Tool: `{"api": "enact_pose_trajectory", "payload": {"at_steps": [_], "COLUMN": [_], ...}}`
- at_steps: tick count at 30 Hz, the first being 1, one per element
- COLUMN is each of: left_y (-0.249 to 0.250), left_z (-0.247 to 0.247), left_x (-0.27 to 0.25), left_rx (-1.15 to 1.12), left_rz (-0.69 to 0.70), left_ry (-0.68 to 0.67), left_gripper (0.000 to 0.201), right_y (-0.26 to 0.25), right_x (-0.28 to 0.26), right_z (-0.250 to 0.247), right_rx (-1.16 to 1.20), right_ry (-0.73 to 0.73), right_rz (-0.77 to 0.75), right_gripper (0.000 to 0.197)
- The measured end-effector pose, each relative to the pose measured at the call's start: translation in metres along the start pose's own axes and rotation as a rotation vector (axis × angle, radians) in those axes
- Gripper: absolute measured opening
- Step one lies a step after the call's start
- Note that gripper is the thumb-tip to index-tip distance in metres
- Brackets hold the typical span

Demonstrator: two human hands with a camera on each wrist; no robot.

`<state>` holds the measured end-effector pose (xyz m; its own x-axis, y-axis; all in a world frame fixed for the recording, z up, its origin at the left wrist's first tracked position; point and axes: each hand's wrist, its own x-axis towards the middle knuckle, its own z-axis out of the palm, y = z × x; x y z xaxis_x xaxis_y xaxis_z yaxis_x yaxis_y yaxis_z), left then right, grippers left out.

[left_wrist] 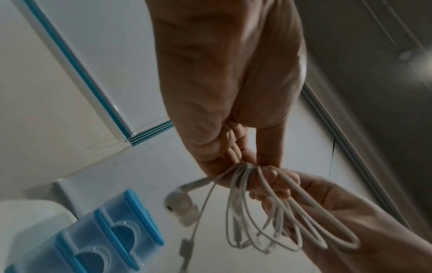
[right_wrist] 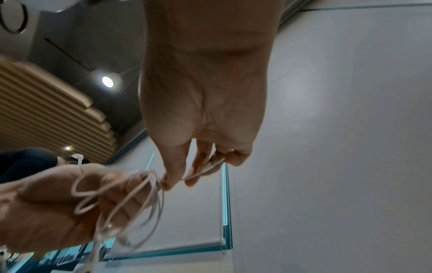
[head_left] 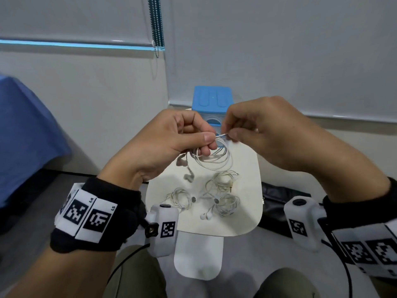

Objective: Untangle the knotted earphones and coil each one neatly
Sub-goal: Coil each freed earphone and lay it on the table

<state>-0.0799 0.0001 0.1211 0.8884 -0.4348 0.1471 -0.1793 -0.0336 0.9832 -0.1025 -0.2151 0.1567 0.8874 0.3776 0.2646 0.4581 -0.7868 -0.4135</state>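
Above the small white table [head_left: 247, 164] my left hand [head_left: 193, 136] pinches a coil of white earphone cable [head_left: 214, 158] whose loops hang below the fingers. In the left wrist view the same coil [left_wrist: 268, 212] hangs down with an earbud [left_wrist: 182, 205] dangling beside it. My right hand [head_left: 232, 134] pinches the free end of that cable [head_left: 221, 135] right next to the left fingertips; the right wrist view shows the end [right_wrist: 205, 170] held between thumb and fingers. Three other white earphone bundles [head_left: 223, 181] [head_left: 180, 198] [head_left: 225, 205] lie on the table.
A blue plastic box [head_left: 212, 104] stands at the table's far edge, against the wall. Blue cloth [head_left: 25, 130] is at the left. A black bag [head_left: 279, 201] lies on the floor to the right. My knees are below the table.
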Motion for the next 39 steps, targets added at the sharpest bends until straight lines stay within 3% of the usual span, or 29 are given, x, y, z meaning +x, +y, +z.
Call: {"api": "enact_pose_trajectory", "payload": {"at_steps": [3, 5, 8, 17, 20, 22, 30, 39], "left_y": [0.001, 0.0, -0.004, -0.017, -0.019, -0.021, -0.028, -0.021], "left_z": [0.005, 0.009, 0.012, 0.01, 0.011, 0.012, 0.011, 0.011], "left_x": [0.001, 0.002, 0.005, 0.01, 0.01, 0.01, 0.01, 0.01], "left_rx": [-0.082, -0.144, -0.193, -0.073, -0.003, 0.042, 0.12, 0.22], "left_rz": [0.003, 0.017, 0.043, 0.107, 0.14, 0.149, 0.218, 0.332], "left_ry": [-0.039, -0.041, -0.011, 0.13, 0.152, 0.141, 0.082, 0.086], "left_gripper": [0.011, 0.01, 0.009, 0.004, 0.005, 0.007, 0.009, 0.007], "right_y": [0.003, 0.009, 0.014, 0.011, 0.008, 0.008, 0.007, 0.012], "right_x": [0.003, 0.006, 0.006, 0.005, 0.005, 0.006, 0.007, 0.006], "right_z": [0.005, 0.016, 0.031, 0.033, 0.033, 0.034, 0.034, 0.033], "right_rx": [-0.108, 0.076, 0.458, 1.05, 1.008, 1.013, 1.124, 1.507], "right_ry": [0.097, 0.192, 0.238, 0.073, 0.072, 0.079, 0.057, -0.047], "right_rz": [-0.093, -0.1, 0.008, 0.271, 0.28, 0.312, 0.404, 0.411], "right_gripper": [0.014, 0.012, 0.011, 0.007, 0.042, 0.052, 0.044, 0.027]}}
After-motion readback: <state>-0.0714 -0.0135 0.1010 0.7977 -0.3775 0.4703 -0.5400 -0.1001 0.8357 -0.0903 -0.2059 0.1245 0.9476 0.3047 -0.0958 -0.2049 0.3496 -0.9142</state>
